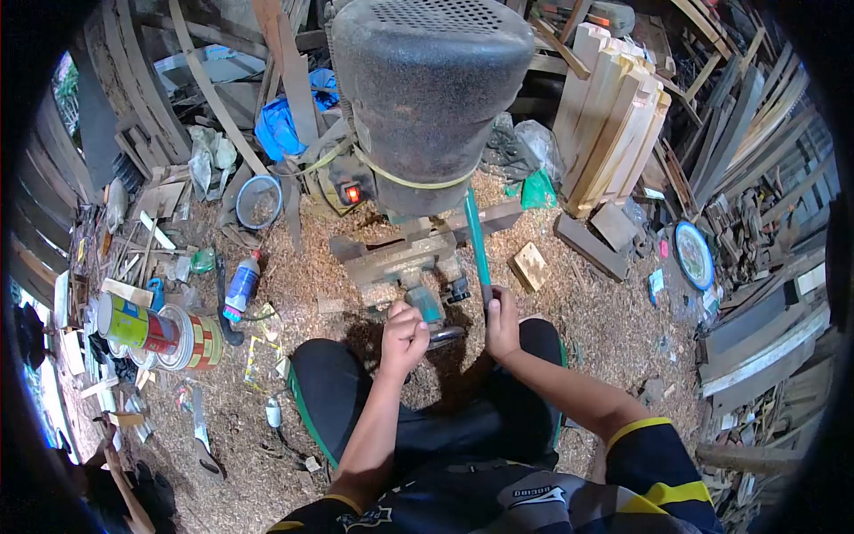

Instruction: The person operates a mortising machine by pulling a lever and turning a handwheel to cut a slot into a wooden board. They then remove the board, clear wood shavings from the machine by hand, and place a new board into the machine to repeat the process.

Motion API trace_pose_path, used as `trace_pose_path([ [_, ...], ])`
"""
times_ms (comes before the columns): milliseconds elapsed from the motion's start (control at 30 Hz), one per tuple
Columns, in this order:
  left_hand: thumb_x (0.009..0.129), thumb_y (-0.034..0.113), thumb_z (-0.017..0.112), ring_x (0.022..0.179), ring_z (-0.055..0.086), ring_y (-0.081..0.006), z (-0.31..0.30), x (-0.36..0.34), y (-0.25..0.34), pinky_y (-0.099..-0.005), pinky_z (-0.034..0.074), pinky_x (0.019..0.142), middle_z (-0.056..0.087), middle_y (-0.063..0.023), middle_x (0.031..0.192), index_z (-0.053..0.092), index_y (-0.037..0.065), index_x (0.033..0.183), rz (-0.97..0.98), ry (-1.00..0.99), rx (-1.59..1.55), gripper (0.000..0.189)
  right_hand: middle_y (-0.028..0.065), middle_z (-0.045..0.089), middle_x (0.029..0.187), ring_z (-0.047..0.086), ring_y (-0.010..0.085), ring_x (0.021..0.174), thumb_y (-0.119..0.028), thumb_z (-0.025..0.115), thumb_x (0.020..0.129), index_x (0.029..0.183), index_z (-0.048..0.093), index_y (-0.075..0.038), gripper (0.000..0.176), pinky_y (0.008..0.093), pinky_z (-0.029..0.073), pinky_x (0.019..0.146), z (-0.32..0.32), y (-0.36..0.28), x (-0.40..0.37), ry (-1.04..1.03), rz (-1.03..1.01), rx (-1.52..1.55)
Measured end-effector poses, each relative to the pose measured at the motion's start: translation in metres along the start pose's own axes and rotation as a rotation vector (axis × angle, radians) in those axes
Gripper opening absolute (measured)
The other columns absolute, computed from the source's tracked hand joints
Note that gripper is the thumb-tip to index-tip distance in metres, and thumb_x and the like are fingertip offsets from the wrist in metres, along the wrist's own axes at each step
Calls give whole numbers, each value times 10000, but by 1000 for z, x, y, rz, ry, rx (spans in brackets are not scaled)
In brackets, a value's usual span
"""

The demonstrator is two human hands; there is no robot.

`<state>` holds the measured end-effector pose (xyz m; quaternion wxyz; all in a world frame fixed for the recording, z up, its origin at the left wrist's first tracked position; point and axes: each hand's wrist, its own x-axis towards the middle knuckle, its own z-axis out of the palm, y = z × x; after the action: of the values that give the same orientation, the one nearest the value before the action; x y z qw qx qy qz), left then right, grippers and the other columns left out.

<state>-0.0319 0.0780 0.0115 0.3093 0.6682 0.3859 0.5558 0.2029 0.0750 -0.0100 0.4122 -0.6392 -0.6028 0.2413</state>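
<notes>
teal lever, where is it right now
Head view, just right of centre: the teal lever runs down from below the grey motor housing to the right hand, which grips its lower end.

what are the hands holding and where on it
The right hand grips the teal lever at its lower end. The left hand is fisted beside the teal fitting below the machine; whether it holds anything cannot be told.

Motor housing dark grey, dotted vent pattern on top. Switch lit red. Cord yellow-green. Lever teal. Tarp blue. Bag green. Slats pale wood. Tin lime-yellow with red; checked tin red-yellow squares. Bottle blue-white, red cap. Sleeve black, yellow trim. Floor tan shavings.
</notes>
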Motion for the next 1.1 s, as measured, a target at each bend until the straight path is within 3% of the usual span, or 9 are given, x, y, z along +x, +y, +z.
trace_pose_path([
  [233, 898, 25, 646, 762, 485, -275, 0, -4, -3, -400, 412, 730, 533, -74, 738, 543, 10, 680, -53, -13, -11, 242, 251, 601, 1211, 580, 458, 1168, -401, 425, 1108, 1329, 552, 10, 484, 525, 435, 1031, 48, 46, 15, 112, -81, -45],
  [633, 941, 33, 639, 795, 502, -267, 1, -7, 5, -388, 425, 770, 529, -82, 758, 534, -17, 716, -40, -8, 23, 254, 260, 609, 1069, 600, 484, 1019, -391, 479, 1105, 1175, 598, 16, 430, 526, 477, 894, 67, 62, 20, 130, -125, -4],
  [700, 957, 66, 652, 811, 520, -273, -3, -11, 9, -394, 433, 785, 552, -86, 790, 557, -21, 747, -28, -18, 64, 246, 269, 606, 1047, 601, 492, 994, -358, 580, 1067, 1176, 590, 20, 394, 539, 478, 870, 63, 55, 19, 92, -52, -95],
  [767, 972, 109, 664, 849, 551, -291, -6, -14, 17, -401, 442, 822, 579, -91, 839, 597, -10, 787, -65, -20, 124, 231, 274, 610, 1063, 603, 496, 1011, -320, 638, 1033, 1187, 586, 21, 378, 541, 481, 893, 59, 48, 17, 101, -59, -83],
  [833, 998, 172, 660, 975, 587, -305, -15, -28, 13, -405, 457, 904, 621, -110, 976, 662, 19, 944, -18, -41, 189, 162, 279, 614, 1079, 605, 501, 1029, -281, 697, 998, 1198, 581, 22, 381, 543, 484, 916, 54, 44, 12, 107, -55, -71],
  [900, 1060, 321, 602, 1152, 580, -285, -19, -43, 13, -383, 433, 1032, 616, -123, 1163, 663, 24, 1126, -108, 60, 128, 311, 294, 621, 1155, 609, 508, 1090, -202, 762, 936, 1246, 573, 27, 429, 539, 494, 966, 43, 47, 5, 134, -173, 36],
  [933, 1071, 374, 572, 1250, 555, -286, -24, -52, 10, -391, 405, 1101, 594, -133, 1268, 630, 25, 1245, -192, 47, 142, 394, 295, 620, 1244, 606, 500, 1179, -171, 762, 926, 1321, 555, 33, 491, 520, 492, 1025, 28, 32, -2, 59, -68, 82],
  [1033, 1120, 372, 468, 1304, 536, -282, -26, -62, 10, -396, 382, 1146, 589, -128, 1326, 617, 18, 1292, -266, 118, 103, 421, 298, 617, 1292, 600, 487, 1241, -176, 771, 920, 1398, 520, 32, 579, 506, 491, 1050, -29, -28, -19, 24, -106, 76],
  [1100, 1119, 348, 468, 1324, 526, -294, -28, -69, 3, -408, 369, 1166, 587, -132, 1348, 615, 33, 1308, -283, 129, 88, 397, 309, 552, 1428, 552, 479, 1351, -195, 760, 938, 1505, 431, 27, 692, 486, 470, 1107, -57, -49, -22, -5, -121, -1],
])
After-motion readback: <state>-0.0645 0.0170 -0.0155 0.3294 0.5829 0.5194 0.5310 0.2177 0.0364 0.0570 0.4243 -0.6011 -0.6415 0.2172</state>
